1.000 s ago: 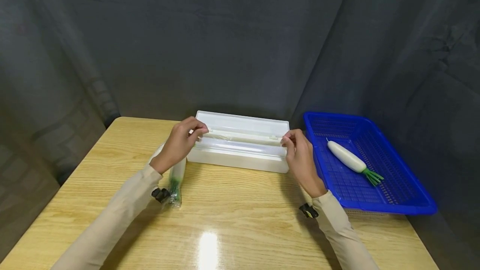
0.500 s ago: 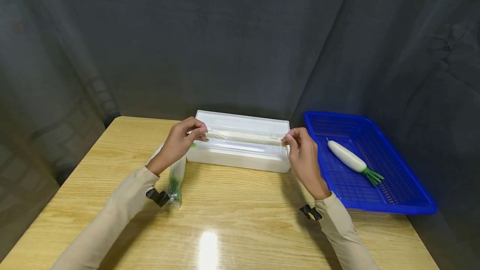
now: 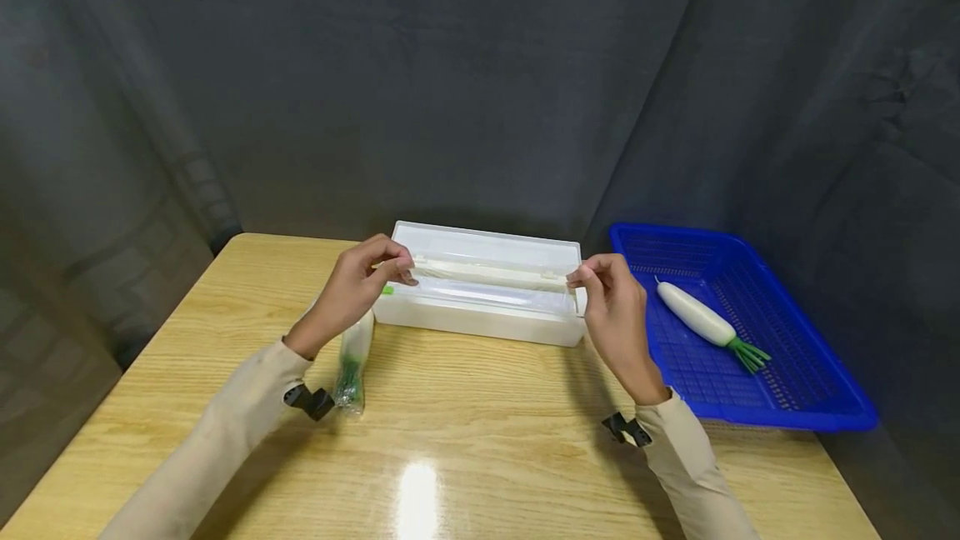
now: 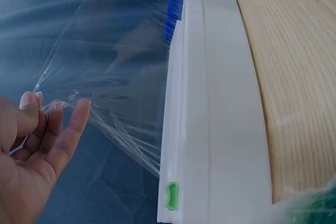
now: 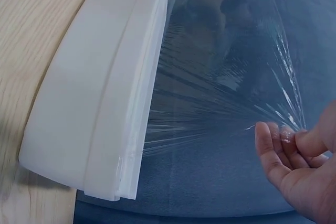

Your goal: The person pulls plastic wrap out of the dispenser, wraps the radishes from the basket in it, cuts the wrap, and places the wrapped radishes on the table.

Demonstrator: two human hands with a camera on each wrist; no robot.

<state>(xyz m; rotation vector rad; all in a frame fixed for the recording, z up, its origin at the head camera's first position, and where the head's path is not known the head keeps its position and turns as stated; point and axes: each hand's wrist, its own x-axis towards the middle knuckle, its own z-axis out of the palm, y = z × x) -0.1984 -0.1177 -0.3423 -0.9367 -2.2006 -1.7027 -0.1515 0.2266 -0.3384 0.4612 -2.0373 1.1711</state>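
A white cling film dispenser (image 3: 480,322) stands on the table with its lid raised. From it a clear sheet of cling film (image 4: 128,51) stretches up to both hands, with creases running toward each grip. My left hand (image 3: 352,283) pinches one corner between thumb and fingers, over the dispenser's left end. The other corner is pinched by my right hand (image 3: 618,319), beside the right end. In the left wrist view a green slider (image 4: 171,196) shows on the dispenser. A film-wrapped white radish (image 3: 355,352) lies beneath my left wrist, partly hidden by it.
To the right, a blue plastic basket (image 3: 772,418) holds a white radish (image 3: 697,315) with green stalks. A dark curtain (image 3: 465,90) hangs behind the wooden table (image 3: 480,440).
My right hand has moved slightly right and up, and my left forearm has shifted a little left. The green slider at the dispenser's left end has come into view. Both hands keep hold of the film.
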